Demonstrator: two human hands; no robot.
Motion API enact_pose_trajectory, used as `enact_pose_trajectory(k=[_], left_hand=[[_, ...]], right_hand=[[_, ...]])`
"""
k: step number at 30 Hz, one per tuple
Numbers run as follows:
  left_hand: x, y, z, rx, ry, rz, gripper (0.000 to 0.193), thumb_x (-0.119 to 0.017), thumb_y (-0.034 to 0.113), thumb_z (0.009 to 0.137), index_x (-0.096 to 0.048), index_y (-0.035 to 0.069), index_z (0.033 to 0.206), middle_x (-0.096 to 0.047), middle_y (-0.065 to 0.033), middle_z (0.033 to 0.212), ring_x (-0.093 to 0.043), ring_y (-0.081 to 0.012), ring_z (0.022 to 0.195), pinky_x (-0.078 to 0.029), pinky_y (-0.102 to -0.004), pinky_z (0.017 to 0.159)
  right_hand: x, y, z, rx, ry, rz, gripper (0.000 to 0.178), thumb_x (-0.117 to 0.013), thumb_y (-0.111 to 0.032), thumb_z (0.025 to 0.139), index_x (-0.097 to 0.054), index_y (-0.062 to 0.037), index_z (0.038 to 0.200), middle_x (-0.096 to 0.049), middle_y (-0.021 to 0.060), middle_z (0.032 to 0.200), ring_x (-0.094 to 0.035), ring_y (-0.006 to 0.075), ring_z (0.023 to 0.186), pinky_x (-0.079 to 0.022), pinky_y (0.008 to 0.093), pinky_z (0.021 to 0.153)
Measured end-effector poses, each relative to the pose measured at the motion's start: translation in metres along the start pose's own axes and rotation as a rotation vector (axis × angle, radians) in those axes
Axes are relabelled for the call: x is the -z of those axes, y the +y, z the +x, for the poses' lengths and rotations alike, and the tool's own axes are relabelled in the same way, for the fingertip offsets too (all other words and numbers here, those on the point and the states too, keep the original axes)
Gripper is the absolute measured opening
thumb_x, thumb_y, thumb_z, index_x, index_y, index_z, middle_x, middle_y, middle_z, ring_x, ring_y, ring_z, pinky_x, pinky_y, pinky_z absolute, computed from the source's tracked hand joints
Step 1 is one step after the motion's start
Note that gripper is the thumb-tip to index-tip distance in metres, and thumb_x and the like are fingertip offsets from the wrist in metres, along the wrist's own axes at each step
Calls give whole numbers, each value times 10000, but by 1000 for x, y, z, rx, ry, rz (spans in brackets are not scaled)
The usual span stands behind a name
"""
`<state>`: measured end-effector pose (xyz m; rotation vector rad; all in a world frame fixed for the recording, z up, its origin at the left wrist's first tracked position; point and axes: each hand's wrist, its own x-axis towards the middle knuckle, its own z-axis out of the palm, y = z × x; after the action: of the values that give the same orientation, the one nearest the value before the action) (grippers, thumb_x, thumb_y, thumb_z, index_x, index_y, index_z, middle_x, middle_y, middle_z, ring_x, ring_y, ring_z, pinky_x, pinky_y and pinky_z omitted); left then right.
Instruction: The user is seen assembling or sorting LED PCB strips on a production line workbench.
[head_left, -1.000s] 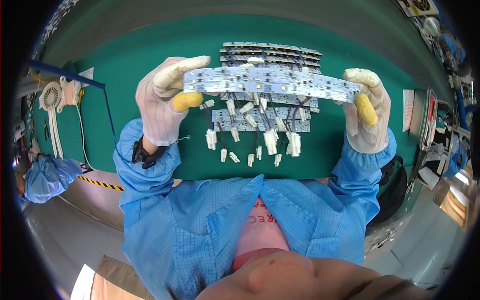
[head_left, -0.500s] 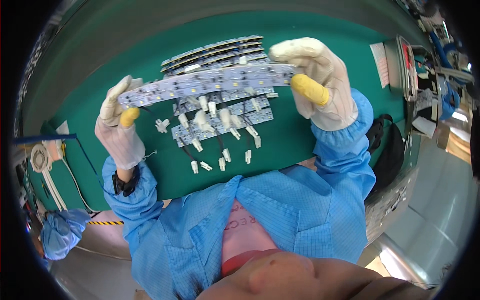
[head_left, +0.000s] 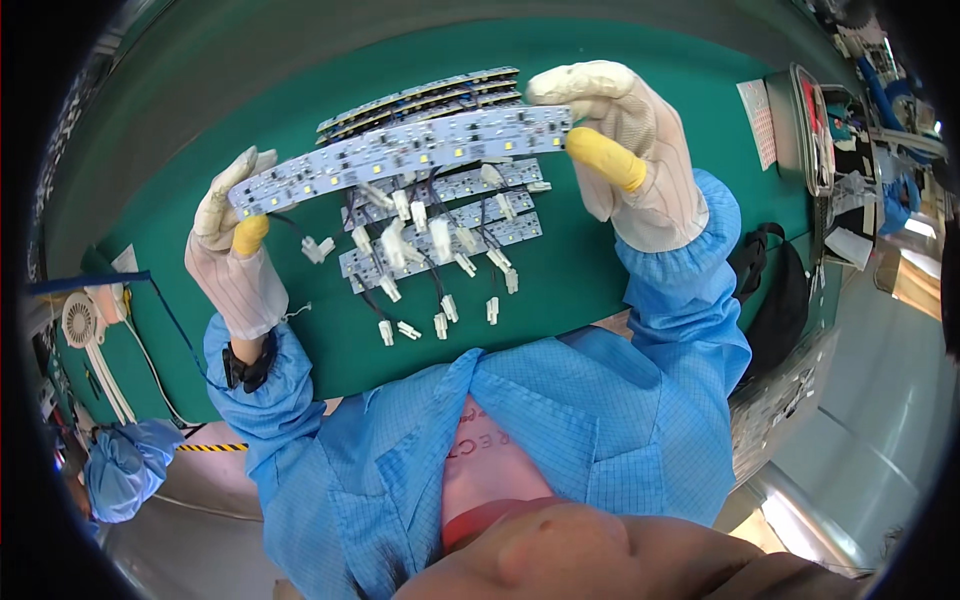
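A long white LED circuit board (head_left: 408, 150) is held up by its two ends, its component side showing. My left hand (head_left: 232, 215), in a striped white glove with a yellow thumb cover, pinches the left end. The right end is gripped by my gloved right hand (head_left: 625, 150), its yellow-covered thumb at the near edge. Beneath and behind the held board lie several more LED boards (head_left: 520, 230) in overlapping rows, partly hidden by it. Short dark wires with white plug connectors (head_left: 440, 238) hang from the boards toward me. Another white connector (head_left: 318, 249) dangles near my left hand.
All this lies over a green work mat (head_left: 600, 290). A small white fan (head_left: 80, 318) stands at the left, with a blue strap beside it. A black bag or strap (head_left: 785, 300) lies at the right, near a metal-rimmed tray (head_left: 800, 130). Another person's blue sleeve (head_left: 130, 465) shows at lower left.
The held board has shifted slightly up and to the left, both hands moving with it. It has tilted a little, and its connectors have swung.
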<state>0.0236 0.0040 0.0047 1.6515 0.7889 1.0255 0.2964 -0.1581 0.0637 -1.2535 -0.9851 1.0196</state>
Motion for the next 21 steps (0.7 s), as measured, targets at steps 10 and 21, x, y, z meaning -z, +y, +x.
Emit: enact_pose_trajectory(k=[10,21], left_hand=[[-6,14,-10,-99,-90,-318,419,-704,86,789,-573,-96,1143,-577,-175,1141,-629,-245,949,-555,-310,803],[-3,13,2,47,7,159,418,-700,246,818,-620,50,1179,-706,-36,811,-588,-31,734,-459,-195,660]], right_hand=[[1,27,19,236,116,-345,659,-652,-480,835,-490,50,1192,-595,-16,848,-381,-9,523,-264,153,464],[-1,23,11,161,-55,87,482,-659,-317,847,-530,44,1139,-633,88,939,-443,9,527,-313,144,479]])
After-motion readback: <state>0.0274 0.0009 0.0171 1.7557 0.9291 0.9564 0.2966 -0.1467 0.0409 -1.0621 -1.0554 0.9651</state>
